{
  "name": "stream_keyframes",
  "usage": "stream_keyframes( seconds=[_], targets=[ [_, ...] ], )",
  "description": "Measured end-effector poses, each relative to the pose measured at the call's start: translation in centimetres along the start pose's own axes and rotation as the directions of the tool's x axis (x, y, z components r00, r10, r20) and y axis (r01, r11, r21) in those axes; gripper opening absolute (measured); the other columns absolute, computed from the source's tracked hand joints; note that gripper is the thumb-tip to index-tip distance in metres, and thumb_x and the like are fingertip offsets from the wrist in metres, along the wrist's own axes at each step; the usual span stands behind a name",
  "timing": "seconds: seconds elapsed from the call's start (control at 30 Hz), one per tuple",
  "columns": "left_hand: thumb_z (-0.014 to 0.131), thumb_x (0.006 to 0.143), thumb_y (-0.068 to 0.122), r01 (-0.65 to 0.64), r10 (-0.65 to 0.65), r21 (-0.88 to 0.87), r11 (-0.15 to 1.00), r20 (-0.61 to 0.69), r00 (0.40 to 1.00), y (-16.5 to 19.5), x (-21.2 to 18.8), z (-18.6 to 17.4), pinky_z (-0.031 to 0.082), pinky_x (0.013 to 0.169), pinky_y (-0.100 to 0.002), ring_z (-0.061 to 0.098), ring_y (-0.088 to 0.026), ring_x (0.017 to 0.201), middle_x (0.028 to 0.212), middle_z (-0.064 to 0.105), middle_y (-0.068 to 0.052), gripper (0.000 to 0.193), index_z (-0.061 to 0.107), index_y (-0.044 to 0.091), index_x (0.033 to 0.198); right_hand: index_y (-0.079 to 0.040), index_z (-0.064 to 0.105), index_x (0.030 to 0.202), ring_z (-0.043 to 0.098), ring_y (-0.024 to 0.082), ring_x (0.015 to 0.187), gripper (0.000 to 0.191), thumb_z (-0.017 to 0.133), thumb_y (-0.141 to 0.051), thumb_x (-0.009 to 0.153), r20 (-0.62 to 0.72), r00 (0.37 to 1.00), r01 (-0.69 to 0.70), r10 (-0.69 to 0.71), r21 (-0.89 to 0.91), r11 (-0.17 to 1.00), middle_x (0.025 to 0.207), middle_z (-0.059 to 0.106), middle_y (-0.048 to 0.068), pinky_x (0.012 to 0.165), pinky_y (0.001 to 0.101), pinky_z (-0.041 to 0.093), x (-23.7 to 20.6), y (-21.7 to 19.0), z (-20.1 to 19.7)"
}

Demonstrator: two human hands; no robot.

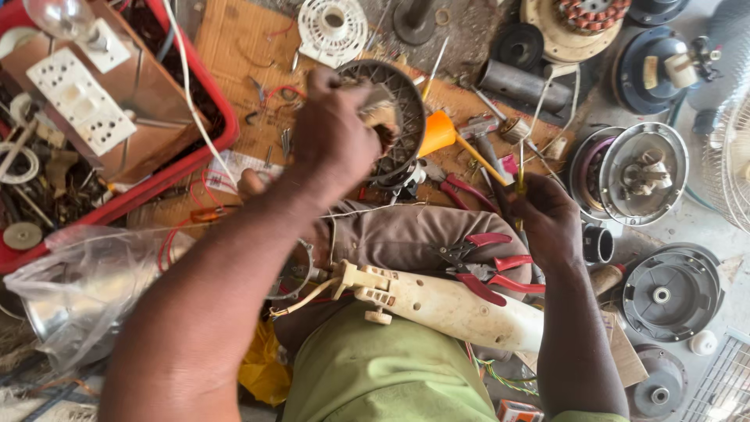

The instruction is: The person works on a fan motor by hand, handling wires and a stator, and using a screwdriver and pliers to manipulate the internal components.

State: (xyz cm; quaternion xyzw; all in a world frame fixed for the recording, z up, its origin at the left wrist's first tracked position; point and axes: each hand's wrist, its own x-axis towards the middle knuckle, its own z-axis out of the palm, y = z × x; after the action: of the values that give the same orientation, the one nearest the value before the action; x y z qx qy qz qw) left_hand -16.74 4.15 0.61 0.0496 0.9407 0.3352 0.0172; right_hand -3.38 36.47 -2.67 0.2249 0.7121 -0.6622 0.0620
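- Fan motor [391,117], round and dark, sits clasped in my left hand [332,133].
- My right hand [551,219] pinches a yellow-handled screwdriver [521,176].
- Cream fan neck [437,301] lies across my lap, wires loose; reassembly looks unfinished.

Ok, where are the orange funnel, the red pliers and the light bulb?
orange funnel [437,133], head view, on its wide cone.
red pliers [488,239], head view, on a red handle.
light bulb [58,16], head view, on the glass.

Your left hand [332,133] grips a dull, grimy metal wire guard [394,117] | your right hand [547,219] pinches a glossy yellow plastic-handled screwdriver [520,176] | matt cream plastic housing [445,305] on your lap | pliers [488,266] with smooth red grips | worn cardboard [234,47] underneath.
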Motion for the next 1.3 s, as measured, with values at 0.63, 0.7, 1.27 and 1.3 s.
stream_keyframes(
  seconds=[0.63,0.7,1.27,1.3],
  targets=[
    [0.084,0.079,0.019,-0.352,0.387,0.163,0.922,-0.334,0.860,-2.0,0.4,-3.5,0.061,0.088,-0.036,0.076,-0.027,0.095,0.106,0.076,-0.022,0.046,0.072,-0.005,0.117,-0.012,0.078,0.100,0.072,0.026,0.078,0.022,0.073,-0.033,0.093,0.571,0.799,0.449,0.192,-0.777,0.441,0.087,0.075,0.012,0.073,0.0418,0.057,3.4,-3.1,14.8],
    [0.073,0.100,0.008,-0.257,0.101,-0.386,0.886,-0.380,0.920,-1.1,-2.5,-5.3,0.064,0.081,-0.028,0.076,-0.018,0.093,0.110,0.077,-0.016,0.025,0.072,-0.001,0.123,-0.013,0.079,0.099,0.073,0.019,0.074,0.018,0.076,-0.026,0.086,0.497,0.861,0.292,0.105,-0.654,0.697,0.083,0.076,0.008,0.072,0.0376,0.056,2.6,-3.1,13.3],
    [0.066,0.100,0.015,0.215,-0.046,-0.651,0.728,0.267,0.963,1.4,-10.1,0.0,0.049,0.046,-0.023,0.062,-0.007,0.054,0.067,0.071,-0.006,0.019,0.075,0.000,0.091,-0.010,0.076,0.121,0.071,0.019,0.078,0.026,0.071,-0.024,0.099,0.014,0.990,-0.105,0.140,-0.585,0.804,0.090,0.077,0.012,0.071,0.0367,0.058,1.1,-6.1,1.9],
    [0.066,0.100,0.015,0.251,-0.072,-0.711,0.657,0.271,0.960,1.6,-10.2,-0.2,0.049,0.048,-0.023,0.062,-0.007,0.056,0.069,0.071,-0.006,0.018,0.075,0.001,0.094,-0.013,0.076,0.127,0.070,0.024,0.073,0.028,0.069,-0.027,0.104,-0.191,0.968,-0.246,0.162,-0.619,0.746,0.089,0.076,0.016,0.066,0.0408,0.057,0.6,-6.1,2.0]
  ],
)
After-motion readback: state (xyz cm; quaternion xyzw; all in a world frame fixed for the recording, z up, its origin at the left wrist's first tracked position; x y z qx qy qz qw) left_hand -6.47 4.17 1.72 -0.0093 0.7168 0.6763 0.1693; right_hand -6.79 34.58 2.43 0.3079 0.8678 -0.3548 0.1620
